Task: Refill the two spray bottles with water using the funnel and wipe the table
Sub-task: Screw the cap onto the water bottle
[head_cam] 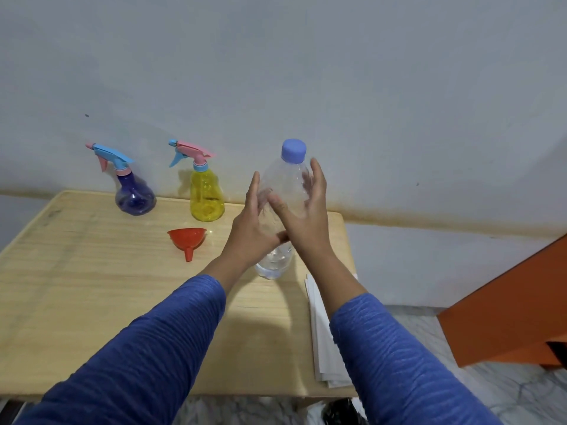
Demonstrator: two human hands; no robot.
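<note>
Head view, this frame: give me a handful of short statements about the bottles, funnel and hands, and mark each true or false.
1. The water bottle has its blue cap on. True.
2. The red funnel sits in the neck of the yellow spray bottle. False: it lies on the table, in front of that bottle.
3. Both spray bottles have their trigger heads fitted. True, the purple spray bottle included.
4. The left hand grips the funnel. False: both it and the right hand are at the water bottle, fingers straight.
5. The folded white paper lies at the table's left edge. False: it lies at the right edge.
</note>
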